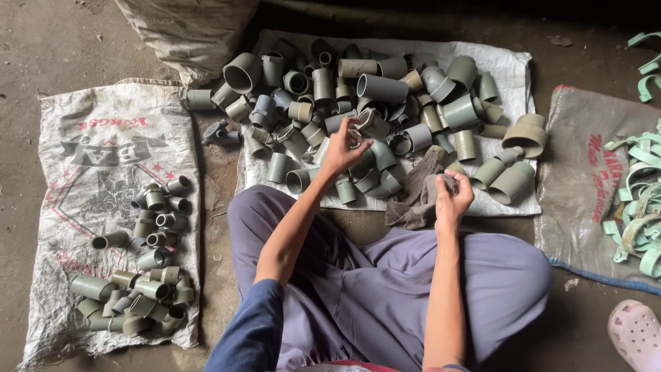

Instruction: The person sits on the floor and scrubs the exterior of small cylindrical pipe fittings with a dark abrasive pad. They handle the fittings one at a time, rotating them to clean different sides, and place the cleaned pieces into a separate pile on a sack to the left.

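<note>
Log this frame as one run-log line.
left hand: picking grey pipe fitting from pile | right hand: gripping brown rag | sorted fittings on left sack

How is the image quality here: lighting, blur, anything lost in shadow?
Head view: dim, soft light with no glare; the top edge behind the pile of grey pipe fittings falls into near-black shadow. The left hand is slightly motion-blurred at the fingertips; the right hand, gripping a dark cloth, is sharper. Sacks and fittings on the left sack read clearly. Mild wide-angle stretch at the corners.
</note>
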